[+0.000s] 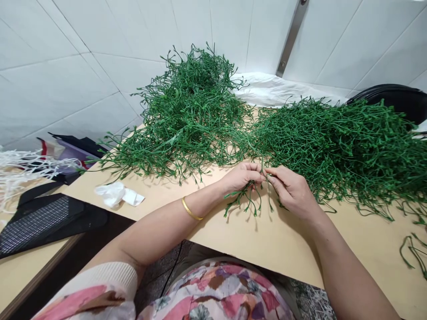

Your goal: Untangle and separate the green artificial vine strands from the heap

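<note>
The left hand [245, 175] has its fingers curled together around a small bunch [247, 200] of green stems, their tips hanging over the near part of the table. The right hand [292, 189] meets it fingertip to fingertip, thumb and forefinger pinched on the bunch where the stems gather.

Just beyond the hands, two tangled heaps of the same stems crowd the work: the left heap [196, 102] rises towards the wall, and the right heap [336, 142] spreads close behind the right hand. They run together in the middle. A few loose stems [415, 253] lie at the right edge, and a crumpled tissue [118, 195] lies left of the left forearm. A white sheet [267, 86] and a black object [393, 100] sit behind the heaps.

The table [267, 240] is plain and tan. To its left, a black mesh bag [43, 218] and white strands [33, 164] rest on another surface. Pale tiles cover the wall [133, 26], which bears a metal bar [292, 38]. Speckled floor [153, 269] shows below.
</note>
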The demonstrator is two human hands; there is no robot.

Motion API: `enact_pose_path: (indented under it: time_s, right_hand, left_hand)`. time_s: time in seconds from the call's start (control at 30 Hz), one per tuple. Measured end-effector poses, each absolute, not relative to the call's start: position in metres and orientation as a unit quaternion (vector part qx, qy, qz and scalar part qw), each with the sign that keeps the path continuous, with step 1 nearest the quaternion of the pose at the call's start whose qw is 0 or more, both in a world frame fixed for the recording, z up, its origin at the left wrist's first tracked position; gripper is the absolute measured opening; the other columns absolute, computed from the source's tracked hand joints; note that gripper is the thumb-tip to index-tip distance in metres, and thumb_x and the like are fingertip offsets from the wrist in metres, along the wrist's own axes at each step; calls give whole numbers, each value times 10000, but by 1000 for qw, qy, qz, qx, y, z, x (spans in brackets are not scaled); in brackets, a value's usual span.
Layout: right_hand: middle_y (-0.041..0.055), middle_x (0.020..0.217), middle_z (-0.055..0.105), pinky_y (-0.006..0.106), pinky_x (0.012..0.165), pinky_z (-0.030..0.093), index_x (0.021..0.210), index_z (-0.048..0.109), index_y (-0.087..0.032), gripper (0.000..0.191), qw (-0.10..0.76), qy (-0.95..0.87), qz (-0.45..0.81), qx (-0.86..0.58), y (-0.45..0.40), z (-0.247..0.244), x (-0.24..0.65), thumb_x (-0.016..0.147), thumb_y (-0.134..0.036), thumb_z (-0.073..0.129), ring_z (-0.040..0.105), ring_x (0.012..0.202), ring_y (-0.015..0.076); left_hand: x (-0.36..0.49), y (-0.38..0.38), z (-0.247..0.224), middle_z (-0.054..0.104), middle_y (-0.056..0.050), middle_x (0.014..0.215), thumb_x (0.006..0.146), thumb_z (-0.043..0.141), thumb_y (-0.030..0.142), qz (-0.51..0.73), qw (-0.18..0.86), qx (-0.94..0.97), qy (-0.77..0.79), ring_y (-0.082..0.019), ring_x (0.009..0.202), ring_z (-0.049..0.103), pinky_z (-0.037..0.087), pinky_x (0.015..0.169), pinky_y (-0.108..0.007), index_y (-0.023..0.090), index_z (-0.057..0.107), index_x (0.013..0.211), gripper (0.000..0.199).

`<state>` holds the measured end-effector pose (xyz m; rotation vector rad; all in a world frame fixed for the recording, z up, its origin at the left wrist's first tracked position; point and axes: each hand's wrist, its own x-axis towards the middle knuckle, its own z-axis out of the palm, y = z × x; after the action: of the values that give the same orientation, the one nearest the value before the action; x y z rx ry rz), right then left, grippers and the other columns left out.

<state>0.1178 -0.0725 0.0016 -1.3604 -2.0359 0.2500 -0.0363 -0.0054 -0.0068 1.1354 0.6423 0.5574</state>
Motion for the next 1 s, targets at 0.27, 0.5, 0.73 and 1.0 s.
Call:
enact_pose_path:
  time_s: [0.27,0.5,0.73,1.0]
  right_hand:
    - [25,649,508,246,553,288,746,570,-164,234,244,-777,-60,-578,-77,-1,106,864,-204,372,413,562,120]
    - [-45,515,369,227,498,263,647,494,-179,266,419,-634,261,-595,-79,8,102,853,-333,429,336,489,83]
    - [-93,433,262,199,398,185,633,494,-171,218,573,-371,568,-461,-77,9,85,740,-335,591,193,384,41]
    - [-106,449,159,192,414,235,610,403,-191,223,712,-305,498,-391,-68,18,124,737,-262,572,127,392,48]
  left_hand:
    - [-33,-13,-3,278,76,465,690,597,500,278,734,542,301,-19,399,203,128,394,-201,148,428,557,413]
    - [-34,-18,7,257,84,446,710,599,455,304,713,567,280,-20,412,184,100,408,-206,133,466,578,373]
    - [-35,-17,12,230,96,464,713,609,447,279,782,516,209,-12,389,158,86,404,-196,150,432,614,360]
    - [-35,-22,6,226,96,447,692,629,446,273,799,488,220,-9,374,187,129,391,-174,155,400,574,389]
